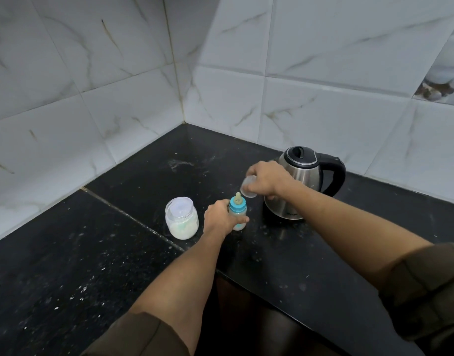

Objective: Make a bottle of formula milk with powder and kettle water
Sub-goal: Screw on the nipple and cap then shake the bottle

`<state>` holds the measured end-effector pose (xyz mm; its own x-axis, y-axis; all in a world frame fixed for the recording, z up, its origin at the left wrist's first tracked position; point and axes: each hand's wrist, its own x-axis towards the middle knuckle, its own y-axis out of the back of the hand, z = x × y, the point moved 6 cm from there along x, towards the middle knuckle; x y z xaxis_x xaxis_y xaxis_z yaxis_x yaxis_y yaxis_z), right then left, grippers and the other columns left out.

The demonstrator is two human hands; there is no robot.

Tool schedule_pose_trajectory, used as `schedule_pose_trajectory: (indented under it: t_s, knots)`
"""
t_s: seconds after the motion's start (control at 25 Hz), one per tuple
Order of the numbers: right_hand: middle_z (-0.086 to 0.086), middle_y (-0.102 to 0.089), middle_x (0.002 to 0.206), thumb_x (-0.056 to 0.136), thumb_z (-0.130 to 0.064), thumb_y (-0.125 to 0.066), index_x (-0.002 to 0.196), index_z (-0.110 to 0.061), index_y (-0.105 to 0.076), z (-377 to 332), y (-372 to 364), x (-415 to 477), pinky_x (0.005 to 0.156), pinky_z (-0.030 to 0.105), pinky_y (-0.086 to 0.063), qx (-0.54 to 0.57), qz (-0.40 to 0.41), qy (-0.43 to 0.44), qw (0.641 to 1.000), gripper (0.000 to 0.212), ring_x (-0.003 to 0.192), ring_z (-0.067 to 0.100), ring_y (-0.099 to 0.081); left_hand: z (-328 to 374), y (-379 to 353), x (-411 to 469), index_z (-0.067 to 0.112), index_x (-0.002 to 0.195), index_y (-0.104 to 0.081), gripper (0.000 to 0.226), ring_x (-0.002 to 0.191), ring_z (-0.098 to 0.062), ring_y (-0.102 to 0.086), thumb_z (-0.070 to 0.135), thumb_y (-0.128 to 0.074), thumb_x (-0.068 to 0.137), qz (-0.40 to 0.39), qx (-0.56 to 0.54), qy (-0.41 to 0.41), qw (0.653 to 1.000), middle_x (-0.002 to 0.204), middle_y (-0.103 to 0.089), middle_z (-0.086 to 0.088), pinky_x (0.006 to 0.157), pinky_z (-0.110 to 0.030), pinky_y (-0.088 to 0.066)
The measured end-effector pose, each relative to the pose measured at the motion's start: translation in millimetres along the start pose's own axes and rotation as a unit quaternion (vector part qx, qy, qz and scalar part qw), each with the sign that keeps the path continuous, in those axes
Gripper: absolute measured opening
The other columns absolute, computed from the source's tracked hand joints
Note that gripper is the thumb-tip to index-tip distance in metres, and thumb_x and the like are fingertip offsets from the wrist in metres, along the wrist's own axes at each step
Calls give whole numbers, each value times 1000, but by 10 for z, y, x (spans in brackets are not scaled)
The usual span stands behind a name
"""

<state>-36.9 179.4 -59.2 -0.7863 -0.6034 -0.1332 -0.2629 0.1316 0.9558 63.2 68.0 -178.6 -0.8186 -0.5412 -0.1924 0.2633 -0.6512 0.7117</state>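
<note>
Black speckled stone counter (66, 273): a baby bottle (238, 214) with teal collar is gripped upright by the left hand (219, 217); its clear cap (248, 189) is pinched just above by the right hand (265, 179). A powder jar (181, 218) stands left, a steel kettle (301, 181) right, its lettering unreadable
</note>
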Motion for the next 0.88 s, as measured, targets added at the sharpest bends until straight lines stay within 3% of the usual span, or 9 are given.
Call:
schedule_pose_trajectory:
  t_s: [0.16,0.24,0.36,0.48,0.6,0.88]
  knots:
    - [-1,-73,89,80,-44,-78,108,-22,-72,-254,-41,62,55,29,-61,-18,-26,47,998,36,52,15,-69,10,4,8,18,122,-67,59,107,-18,-68,41,-91,73,0,9,-3,1000,113,-74,0,96,-38,-54]
    - [-3,-71,84,79,-43,-78,109,-23,-76,-324,-155,66,59,31,-59,-64,-35,65,995,36,56,14,-65,10,12,19,18,119,-70,57,102,-18,-69,42,-91,72,2,9,-4,1000,109,-75,1,95,-39,-55]
    - [0,-73,94,82,-41,-77,115,-22,-76,-363,-299,63,67,33,-58,-114,-59,75,989,38,71,16,-65,-5,16,36,18,118,-71,57,100,-17,-70,43,-91,71,-2,4,-7,1000,106,-76,1,94,-39,-56]
    - [4,-74,95,85,-37,-77,116,-18,-76,-373,-360,85,76,37,-64,-118,-79,72,987,37,70,18,-66,-25,9,42,18,118,-71,56,100,-18,-70,43,-90,72,-7,6,-9,1000,106,-76,0,93,-38,-57]
    - [4,-74,86,86,-35,-78,114,-15,-76,-394,-363,121,78,37,-66,-118,-98,69,986,35,68,18,-70,-32,5,55,18,116,-71,54,99,-17,-70,43,-90,72,-7,12,-13,1000,105,-76,1,93,-38,-57]
    - [5,-72,100,87,-35,-79,118,-11,-72,-415,-443,211,77,32,-60,-156,-94,84,980,40,89,21,-70,-64,-9,94,19,116,-72,55,98,-14,-71,44,-90,71,3,9,-20,1000,103,-77,3,93,-37,-57]
